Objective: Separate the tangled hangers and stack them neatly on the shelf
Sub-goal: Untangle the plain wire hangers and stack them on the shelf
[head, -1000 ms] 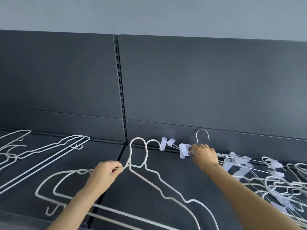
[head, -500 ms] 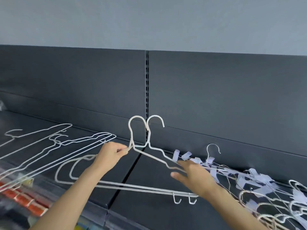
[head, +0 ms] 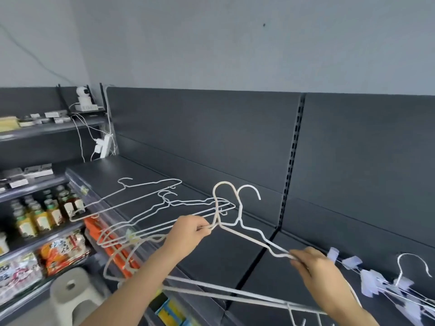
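Left hand (head: 187,234): thumb and fingers pinch both necks just below the hooks.
Right hand (head: 316,270): fingertips curled round one shoulder.
Wire hanger pair (head: 253,238): lifted over the shelf (head: 211,262), between the sorted stack (head: 193,203) and the clip hangers (head: 374,282).
Risk: the crossed hooks may lock if pulled straight apart, and the lower bars may snag the clip hangers.
Writing: the labels on the bottles (head: 44,215) and snack packets (head: 62,251) are illegible.

The hangers (head: 247,236) are white wire. The shelf (head: 211,257) and its back panel (head: 211,137) are dark charcoal grey, and the wall (head: 235,43) above is pale blue-grey. The clips (head: 367,282) are pale lilac. The stool (head: 70,295) is off-white. The bottles (head: 40,218) are amber with yellow labels, and the packets (head: 63,251) are orange.
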`<state>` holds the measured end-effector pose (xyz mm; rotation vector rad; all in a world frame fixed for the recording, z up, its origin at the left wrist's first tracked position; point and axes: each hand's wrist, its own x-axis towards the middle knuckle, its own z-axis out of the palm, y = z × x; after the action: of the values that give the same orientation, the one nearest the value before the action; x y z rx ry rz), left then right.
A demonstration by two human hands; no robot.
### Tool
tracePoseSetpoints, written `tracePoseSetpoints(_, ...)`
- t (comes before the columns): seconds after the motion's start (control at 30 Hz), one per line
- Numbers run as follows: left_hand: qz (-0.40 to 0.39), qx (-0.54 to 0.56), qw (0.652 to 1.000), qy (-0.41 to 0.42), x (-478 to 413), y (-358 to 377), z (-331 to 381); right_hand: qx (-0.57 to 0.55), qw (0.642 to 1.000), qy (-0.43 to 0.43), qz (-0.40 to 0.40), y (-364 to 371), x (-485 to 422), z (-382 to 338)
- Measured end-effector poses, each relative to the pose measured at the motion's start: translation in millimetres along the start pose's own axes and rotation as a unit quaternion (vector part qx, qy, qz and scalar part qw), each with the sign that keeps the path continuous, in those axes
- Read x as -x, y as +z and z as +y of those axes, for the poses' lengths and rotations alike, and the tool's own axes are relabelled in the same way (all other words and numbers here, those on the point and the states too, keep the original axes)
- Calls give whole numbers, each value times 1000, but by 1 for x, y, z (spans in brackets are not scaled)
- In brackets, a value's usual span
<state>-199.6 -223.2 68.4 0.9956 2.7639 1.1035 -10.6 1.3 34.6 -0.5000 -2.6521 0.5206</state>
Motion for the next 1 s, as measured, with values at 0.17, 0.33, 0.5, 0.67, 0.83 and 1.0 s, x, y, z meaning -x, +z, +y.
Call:
tracePoseSetpoints(0.17,27,-2,999,-16,-35,-49,-70,-105,993,3,-51,42,-62,-56)
tracePoseSetpoints(0.33,50,8,998,-42,-91,-111,-171,-149,983,-7,-107,119,-149,-126)
tracePoseSetpoints(0.5,30,23,995,-92,-136,-130,-240,-122,986,-7,-114,162,-228,-162)
tracePoseSetpoints(0.67,10,45,989,-138,-158,-105,-266,-33,991,14,-131,186,-283,-158)
tracePoseSetpoints(0.83,-15,41,983,-180,-169,-91,-278,-26,982,55,-181,210,-303,-151)
tracePoseSetpoints(1.0,-36,28,979,-197,-176,-92,-273,-48,983,53,-172,217,-313,-146)
